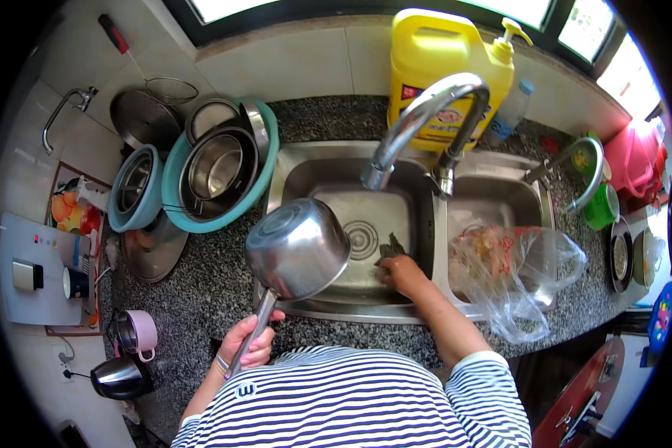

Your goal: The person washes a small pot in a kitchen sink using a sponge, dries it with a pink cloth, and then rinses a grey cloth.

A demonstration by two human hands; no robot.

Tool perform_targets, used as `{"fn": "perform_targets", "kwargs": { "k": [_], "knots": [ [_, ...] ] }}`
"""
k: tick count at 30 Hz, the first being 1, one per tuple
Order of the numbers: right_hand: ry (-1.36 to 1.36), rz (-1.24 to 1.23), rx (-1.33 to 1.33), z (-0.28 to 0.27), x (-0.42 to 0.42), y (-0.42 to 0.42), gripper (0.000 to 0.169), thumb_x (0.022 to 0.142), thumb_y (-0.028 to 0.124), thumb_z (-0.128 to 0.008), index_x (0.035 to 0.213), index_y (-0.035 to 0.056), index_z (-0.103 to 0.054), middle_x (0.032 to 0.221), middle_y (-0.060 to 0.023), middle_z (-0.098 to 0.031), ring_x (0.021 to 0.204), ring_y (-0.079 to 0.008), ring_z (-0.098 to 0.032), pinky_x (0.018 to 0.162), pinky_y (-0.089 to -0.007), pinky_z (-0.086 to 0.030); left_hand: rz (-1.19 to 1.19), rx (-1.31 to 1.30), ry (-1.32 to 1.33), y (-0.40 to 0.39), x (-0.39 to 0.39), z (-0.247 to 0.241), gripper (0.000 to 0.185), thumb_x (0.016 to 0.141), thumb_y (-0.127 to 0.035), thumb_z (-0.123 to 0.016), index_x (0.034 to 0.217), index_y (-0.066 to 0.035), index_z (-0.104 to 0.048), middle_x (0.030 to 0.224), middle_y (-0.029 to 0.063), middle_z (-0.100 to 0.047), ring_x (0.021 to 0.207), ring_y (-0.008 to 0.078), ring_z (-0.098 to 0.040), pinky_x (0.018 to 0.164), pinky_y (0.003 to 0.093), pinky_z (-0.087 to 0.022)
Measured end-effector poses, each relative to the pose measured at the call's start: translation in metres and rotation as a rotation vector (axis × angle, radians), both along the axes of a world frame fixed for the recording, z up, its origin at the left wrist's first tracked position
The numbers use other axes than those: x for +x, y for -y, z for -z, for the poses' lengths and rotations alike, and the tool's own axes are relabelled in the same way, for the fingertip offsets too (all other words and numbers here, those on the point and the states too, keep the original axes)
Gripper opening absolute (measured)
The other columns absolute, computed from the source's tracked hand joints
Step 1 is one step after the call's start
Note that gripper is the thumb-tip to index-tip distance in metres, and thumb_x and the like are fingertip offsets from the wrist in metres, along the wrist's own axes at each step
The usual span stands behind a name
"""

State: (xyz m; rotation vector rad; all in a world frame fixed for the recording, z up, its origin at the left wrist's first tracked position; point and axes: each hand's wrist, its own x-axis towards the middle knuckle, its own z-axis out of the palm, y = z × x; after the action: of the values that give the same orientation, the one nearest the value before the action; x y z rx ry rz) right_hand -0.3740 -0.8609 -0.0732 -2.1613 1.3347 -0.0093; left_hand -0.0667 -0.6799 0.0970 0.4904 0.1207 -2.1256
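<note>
My left hand [252, 339] grips the long handle of a stainless steel saucepan [297, 246]. The pan is tipped over the left rim of the large sink basin, its round base turned up towards me and its mouth towards the basin. Down in the large steel basin [336, 193], my right hand [403, 274] has its fingers around a dark greenish, limp item [393, 246]. Whether this is a cloth or a leaf I cannot tell. Above the basin hangs the spout of a chrome faucet [420, 117]; no water stream shows. The inside of the pan is hidden.
A clear plastic bag with red print [509, 263] lies over the smaller basin. Left stands a teal tub [266, 173] of nested pots beside a light-blue bowl [154, 207]. Behind the faucet is a yellow pump jug [437, 50]. A second curved spout [591, 168] rises right.
</note>
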Motion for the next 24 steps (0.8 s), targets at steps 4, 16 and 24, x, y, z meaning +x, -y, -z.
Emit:
{"fn": "perform_targets", "kwargs": {
  "k": [4, 16, 24],
  "knots": [
    [0.616, 0.368, 0.533, -0.056, 0.013, 0.029, 0.034, 0.079, 0.003, -0.054, 0.113, -0.0016, -0.058, 0.088, -0.0129, -0.064, 0.072, -0.0174, -0.065, 0.065, -0.0288, -0.055, 0.001, 0.024, 0.047, -0.008, 0.011, 0.005, 0.043, 0.100, -0.025, -0.034, 0.133, 0.003, -0.032, 0.063, 0.0047, -0.044, 0.041, 0.0097, -0.044, 0.036, 0.0208, -0.036],
    [1.636, 0.323, 0.912, -0.092, 0.132, 0.183, 0.057, 0.089, 0.003, -0.054, 0.140, 0.0028, -0.028, 0.125, -0.0153, -0.047, 0.108, -0.0276, -0.054, 0.095, -0.0392, -0.048, 0.077, -0.002, 0.222, -0.002, 0.024, 0.011, 0.042, 0.097, -0.020, -0.043, 0.131, 0.004, -0.035, 0.065, 0.0023, -0.044, 0.048, 0.0064, -0.040, 0.045, 0.0194, -0.035],
    [1.007, 0.658, 0.270, -0.051, 0.153, 0.252, 0.064, 0.091, 0.020, -0.057, 0.142, 0.0042, -0.023, 0.114, -0.0146, -0.054, 0.093, -0.0216, -0.057, 0.080, -0.0319, -0.051, 0.217, -0.086, 0.512, 0.020, 0.033, 0.008, 0.049, 0.093, -0.024, -0.050, 0.131, 0.003, -0.036, 0.065, 0.0005, -0.044, 0.054, 0.0044, -0.039, 0.048, 0.0156, -0.031]
  ]
}}
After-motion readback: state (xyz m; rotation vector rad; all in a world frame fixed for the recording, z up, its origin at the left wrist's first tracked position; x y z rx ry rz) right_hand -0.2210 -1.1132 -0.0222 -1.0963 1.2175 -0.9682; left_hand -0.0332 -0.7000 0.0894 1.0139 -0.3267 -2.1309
